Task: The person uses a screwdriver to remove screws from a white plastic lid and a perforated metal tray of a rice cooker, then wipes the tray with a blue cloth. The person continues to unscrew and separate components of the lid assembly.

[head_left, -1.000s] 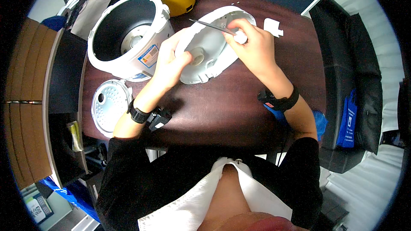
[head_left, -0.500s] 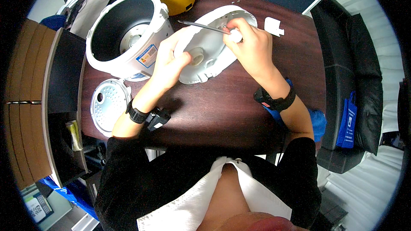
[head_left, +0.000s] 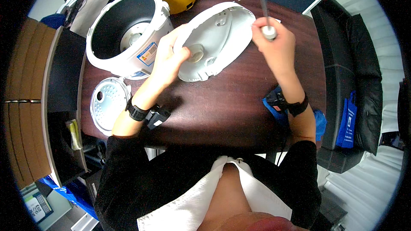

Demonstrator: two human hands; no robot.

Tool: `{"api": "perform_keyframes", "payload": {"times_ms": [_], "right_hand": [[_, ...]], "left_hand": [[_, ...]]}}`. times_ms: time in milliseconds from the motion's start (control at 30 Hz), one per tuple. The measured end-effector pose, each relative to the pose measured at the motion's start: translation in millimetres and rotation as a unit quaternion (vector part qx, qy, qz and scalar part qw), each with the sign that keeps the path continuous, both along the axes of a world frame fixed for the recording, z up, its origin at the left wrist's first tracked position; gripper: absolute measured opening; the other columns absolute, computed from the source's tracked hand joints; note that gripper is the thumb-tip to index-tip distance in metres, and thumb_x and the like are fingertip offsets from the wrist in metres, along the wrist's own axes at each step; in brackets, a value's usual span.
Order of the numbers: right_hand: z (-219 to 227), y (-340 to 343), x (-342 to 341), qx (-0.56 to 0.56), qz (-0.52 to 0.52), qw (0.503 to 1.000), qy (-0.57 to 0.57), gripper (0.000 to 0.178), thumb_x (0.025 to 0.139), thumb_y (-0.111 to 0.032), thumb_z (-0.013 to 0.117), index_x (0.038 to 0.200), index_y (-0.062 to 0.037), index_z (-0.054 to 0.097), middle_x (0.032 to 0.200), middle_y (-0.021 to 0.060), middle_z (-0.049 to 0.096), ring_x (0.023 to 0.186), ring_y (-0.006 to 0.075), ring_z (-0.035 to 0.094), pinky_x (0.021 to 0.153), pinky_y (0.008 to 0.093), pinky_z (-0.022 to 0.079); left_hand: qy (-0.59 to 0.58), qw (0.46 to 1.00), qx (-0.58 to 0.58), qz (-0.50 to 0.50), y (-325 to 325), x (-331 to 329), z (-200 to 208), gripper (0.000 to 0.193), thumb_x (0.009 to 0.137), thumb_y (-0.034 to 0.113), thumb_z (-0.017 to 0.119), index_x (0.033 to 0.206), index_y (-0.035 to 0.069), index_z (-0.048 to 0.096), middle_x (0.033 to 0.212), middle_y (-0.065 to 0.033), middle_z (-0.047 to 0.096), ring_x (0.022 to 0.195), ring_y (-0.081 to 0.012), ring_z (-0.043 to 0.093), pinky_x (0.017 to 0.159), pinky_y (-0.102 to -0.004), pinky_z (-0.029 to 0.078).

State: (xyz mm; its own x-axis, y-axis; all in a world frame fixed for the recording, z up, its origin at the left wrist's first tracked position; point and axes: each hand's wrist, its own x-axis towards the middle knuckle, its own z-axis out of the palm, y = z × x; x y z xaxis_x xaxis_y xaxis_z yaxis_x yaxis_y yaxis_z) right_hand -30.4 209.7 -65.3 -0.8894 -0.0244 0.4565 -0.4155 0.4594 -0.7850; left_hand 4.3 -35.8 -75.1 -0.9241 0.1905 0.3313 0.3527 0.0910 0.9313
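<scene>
My left hand (head_left: 170, 57) grips the left edge of a white, oval rice cooker lid shell (head_left: 229, 45), its hollow side turned up and tilted toward me. The thumb lies inside near a round collar. To the right of the shell, my right hand (head_left: 280, 49) is closed on a screwdriver (head_left: 269, 32) with a white handle; its dark shaft points away from me and is blurred. The fingertips are close to the shell's right rim; whether they touch it I cannot tell. Left of the shell stands the white rice cooker body (head_left: 162, 26), open on top with a dark inside.
A round perforated inner lid plate (head_left: 113, 113) lies at the table's left. Behind the cooker body stands a yellow pot (head_left: 182, 2) with a glass lid. A blue cloth (head_left: 319, 124) is by the right edge, with a black sofa (head_left: 334, 72) beyond it.
My right hand has moved right, out of the lid shell, and the screwdriver has swung from pointing left to pointing away. The small white piece is now mostly hidden behind that hand.
</scene>
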Motion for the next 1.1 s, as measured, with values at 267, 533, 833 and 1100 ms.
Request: {"api": "perform_keyframes", "payload": {"times_ms": [267, 533, 833, 1100], "right_hand": [[-38, 71, 9, 0.019, 0.054, 0.943, -0.328, 0.017, 0.082, -0.02, 0.063, 0.078, -0.0026, 0.063, 0.053, 0.0009, 0.053, 0.041, 0.0088, 0.051, 0.04, 0.0242, 0.038], [-78, 84, 3, -0.053, 0.066, 0.901, -0.426, 0.022, 0.083, -0.023, 0.062, 0.072, -0.0047, 0.058, 0.05, 0.0001, 0.05, 0.039, 0.0081, 0.048, 0.038, 0.0235, 0.036], [-57, 83, 17, -0.055, 0.104, 0.913, -0.391, 0.023, 0.092, -0.021, 0.052, 0.103, -0.0013, 0.056, 0.059, -0.0005, 0.05, 0.044, 0.0066, 0.046, 0.04, 0.0221, 0.036], [-7, 89, 75, -0.118, 0.168, 0.943, -0.261, 0.031, 0.093, -0.008, 0.047, 0.123, 0.0006, 0.047, 0.074, 0.0033, 0.052, 0.046, 0.0051, 0.047, 0.038, 0.0171, 0.033]], "left_hand": [[-0.035, 0.999, 0.016, 0.003, -1, 1, -2, 0.052, 0.069, 0.01, 0.049, 0.119, -0.005, 0.054, 0.101, -0.006, 0.061, 0.088, -0.0127, 0.055, 0.075, -0.0232, 0.044], [-0.04, 0.999, -0.002, 0.026, -1, 1, -3, 0.053, 0.066, 0.011, 0.051, 0.117, -0.005, 0.055, 0.101, -0.0083, 0.062, 0.092, -0.0149, 0.055, 0.085, -0.0257, 0.042], [-0.035, 0.999, -0.018, 0.035, -2, 0, -3, 0.053, 0.066, 0.014, 0.051, 0.114, -0.006, 0.056, 0.097, -0.0078, 0.061, 0.088, -0.015, 0.054, 0.08, -0.0245, 0.041], [-0.048, 0.999, 0.014, 0.022, -4, 2, -7, 0.054, 0.064, 0.013, 0.052, 0.115, -0.005, 0.056, 0.098, -0.0073, 0.061, 0.088, -0.0144, 0.055, 0.077, -0.0236, 0.043]]}}
